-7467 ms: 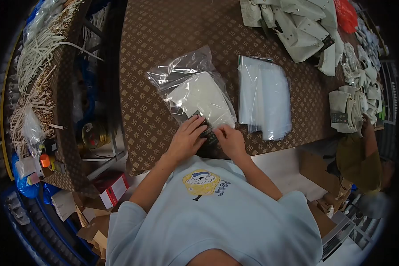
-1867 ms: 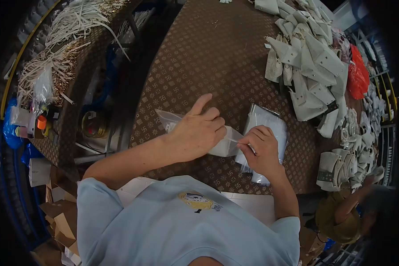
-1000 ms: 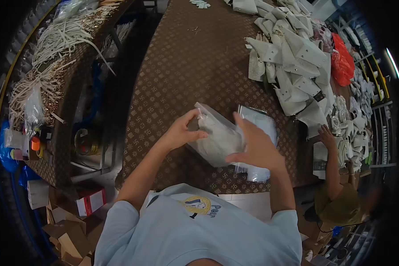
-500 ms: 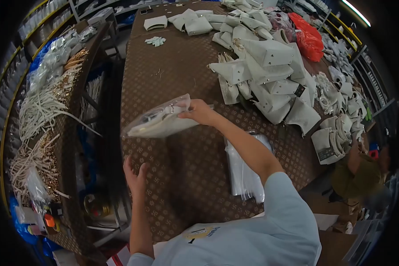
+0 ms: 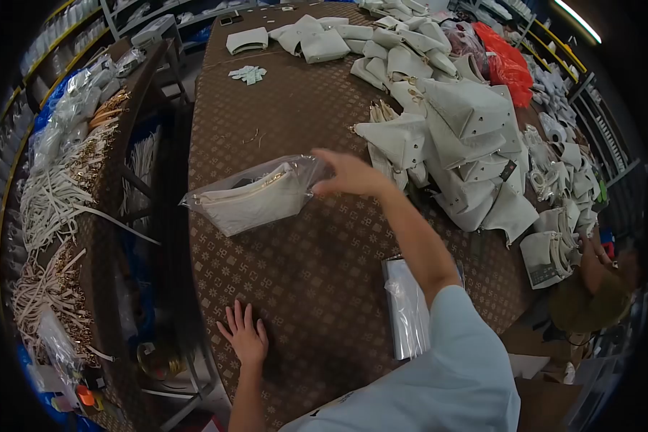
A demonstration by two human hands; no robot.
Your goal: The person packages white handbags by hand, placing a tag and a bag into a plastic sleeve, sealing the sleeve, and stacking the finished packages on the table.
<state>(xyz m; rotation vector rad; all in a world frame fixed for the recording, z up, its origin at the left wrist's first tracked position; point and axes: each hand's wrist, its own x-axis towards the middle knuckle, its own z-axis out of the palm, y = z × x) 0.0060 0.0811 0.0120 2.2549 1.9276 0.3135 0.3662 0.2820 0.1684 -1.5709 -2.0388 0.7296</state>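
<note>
The pouch [image 5: 255, 203] is cream, has a gold zip along its upper edge, and is inside a clear plastic bag [image 5: 200, 201]. Both are at the left part of the table [image 5: 302, 288], which is covered with brown patterned cloth. Whether the underside of the bag touches the cloth cannot be told.

The right hand [image 5: 349, 173] is at the right end of the bag. Its thumb and fingers are apart, with the bag's end between them; motion blur prevents confirming a grip. The left hand [image 5: 247, 338] is palm down on the table near its left edge, with fingers spread.

A stack of clear bags [image 5: 408, 317] lies beneath the right forearm. A pile of cream pouches [image 5: 457, 122] covers the far right part of the table, beside a red bag [image 5: 507, 66]. A co-worker's hand [image 5: 592, 252] is near the right edge.
</note>
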